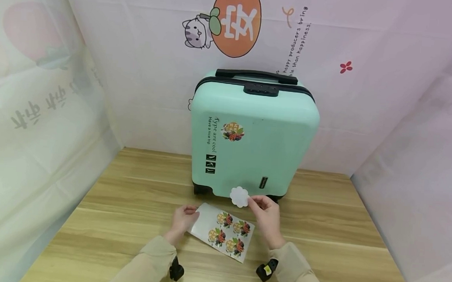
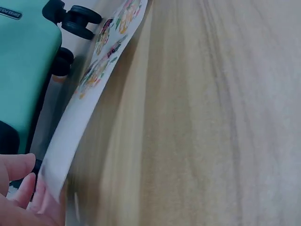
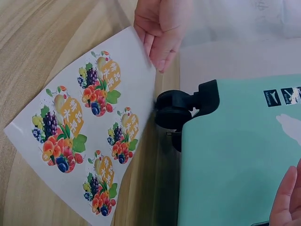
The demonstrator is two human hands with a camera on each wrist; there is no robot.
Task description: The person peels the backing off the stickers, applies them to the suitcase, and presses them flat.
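My left hand [image 1: 184, 219] holds a sticker sheet [image 1: 205, 218] by its left end, the thumb on top. Several fruit stickers [image 3: 59, 132] with orange lettering are printed on the sheet, and its left part is blank white. In the left wrist view the sheet slants up off the wood, gripped by the left hand [image 2: 21, 188]. Between thumb and fingertips, my right hand [image 1: 267, 213] pinches a white scalloped sticker [image 1: 239, 197], its plain side showing in the head view. That sticker overlaps the lower edge of a mint-green suitcase [image 1: 249, 151], which stands upright.
A round fruit sticker [image 1: 232, 132] sits on the suitcase's upper left, beside printed lettering. Black wheels [image 3: 171, 110] support the case on the wooden table [image 1: 127, 195]. Printed cloth [image 1: 144, 65] hangs behind and at both sides.
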